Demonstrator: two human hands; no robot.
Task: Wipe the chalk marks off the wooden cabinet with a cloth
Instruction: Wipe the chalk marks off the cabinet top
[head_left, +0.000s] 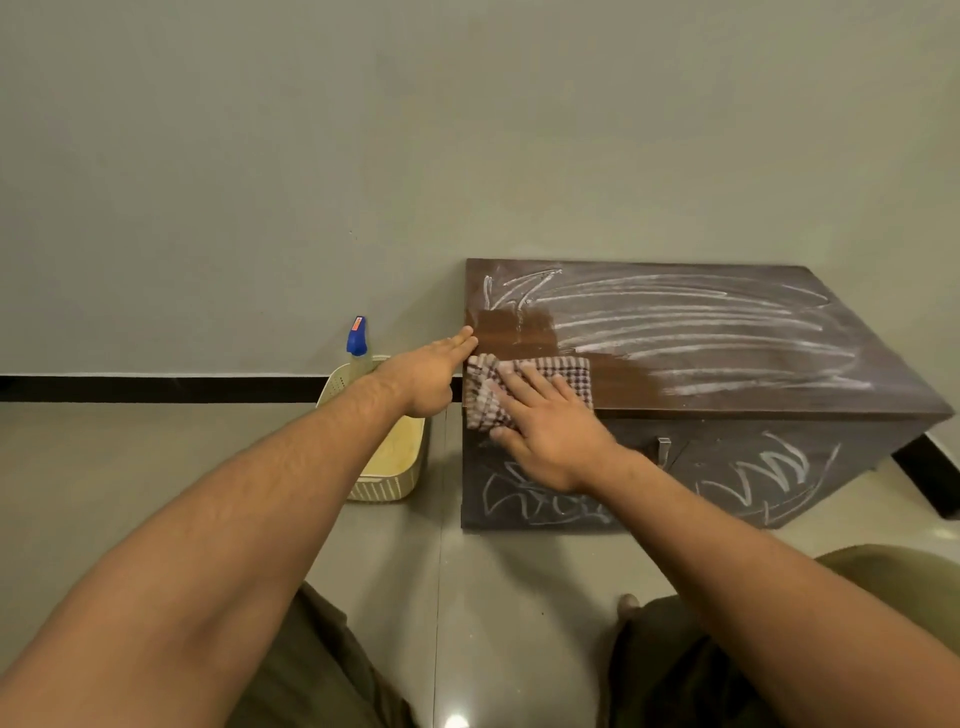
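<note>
White chalk marks (691, 325) over most of cabinet (623, 384).

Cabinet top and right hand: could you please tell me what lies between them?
The checked cloth, pressed under the right hand onto the cabinet; the head view shows it.

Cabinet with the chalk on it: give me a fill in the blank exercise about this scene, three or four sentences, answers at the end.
1. The right hand presses the checked cloth on the cabinet, whose wiped patch lies at its ____ end.
2. The spray bottle in the basket has a ____ top.
3. Chalk marks cover the cabinet's top and its ____ face.
Missing words: left; blue; front.
</note>
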